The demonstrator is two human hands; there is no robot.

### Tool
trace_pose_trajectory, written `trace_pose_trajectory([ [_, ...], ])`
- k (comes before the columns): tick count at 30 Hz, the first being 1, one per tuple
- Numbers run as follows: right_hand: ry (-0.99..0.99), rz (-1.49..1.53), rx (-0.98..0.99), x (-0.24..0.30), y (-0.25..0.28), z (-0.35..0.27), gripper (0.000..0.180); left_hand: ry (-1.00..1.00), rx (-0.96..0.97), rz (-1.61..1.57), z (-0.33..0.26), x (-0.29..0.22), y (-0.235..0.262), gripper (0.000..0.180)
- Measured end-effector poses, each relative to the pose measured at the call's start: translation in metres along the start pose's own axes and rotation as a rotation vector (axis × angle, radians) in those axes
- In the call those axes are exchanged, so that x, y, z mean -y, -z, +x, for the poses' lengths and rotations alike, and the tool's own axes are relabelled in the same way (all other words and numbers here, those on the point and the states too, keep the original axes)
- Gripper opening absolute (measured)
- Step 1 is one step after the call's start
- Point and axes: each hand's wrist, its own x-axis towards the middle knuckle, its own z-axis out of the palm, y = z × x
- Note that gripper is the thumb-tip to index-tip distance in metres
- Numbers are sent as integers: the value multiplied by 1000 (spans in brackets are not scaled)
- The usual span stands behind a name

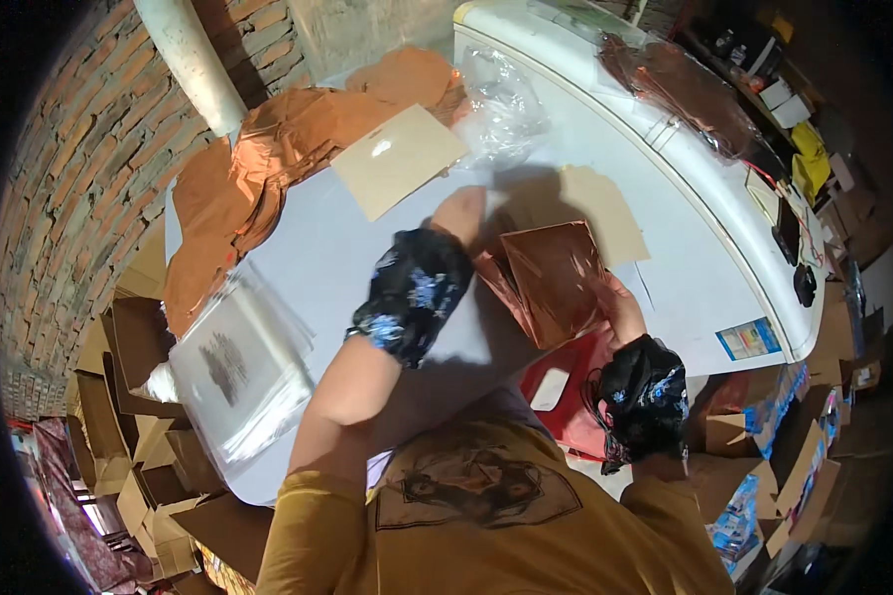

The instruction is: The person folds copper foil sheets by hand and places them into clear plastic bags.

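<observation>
My right hand [625, 311] grips the edge of a folded copper-brown sheet [556, 278], shiny as if in clear film, tilted above the white tabletop [437, 382]. Its fingers lie partly behind the sheet. To the left of this sheet my left hand [462, 212] reaches forward over the table; its fingers are blurred and mostly hidden. A beige card [399, 159] lies beyond the left hand, and a second beige card [605, 203] is behind the brown sheet. Both wrists wear dark sleeve cuffs with blue flowers.
Loose orange-brown sheets [298, 129] are heaped along the far left edge. Clear plastic bags [243, 372] are stacked at the near left, and crumpled clear plastic [504, 104] sits at the back. A white chest-like appliance [704, 198] borders the right. Cardboard boxes [154, 481] surround the table.
</observation>
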Motion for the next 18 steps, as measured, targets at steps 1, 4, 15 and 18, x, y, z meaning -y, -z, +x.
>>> trace_pose_trajectory([
  [1, -28, 4, 57, -9, -6, 9, 23, 111, -143, -198, -6, 39, 13, 29],
  [4, -41, 59, -33, -8, 17, -1, 15, 353, -49, -476, -63, -39, 5, 28],
  [15, -28, 19, -52, -25, -21, -5, 9, 313, 3, -704, -165, -90, -16, 43],
  [18, 11, -144, 9, -34, -25, -1, 26, 331, 23, -778, -167, -87, -12, 41],
])
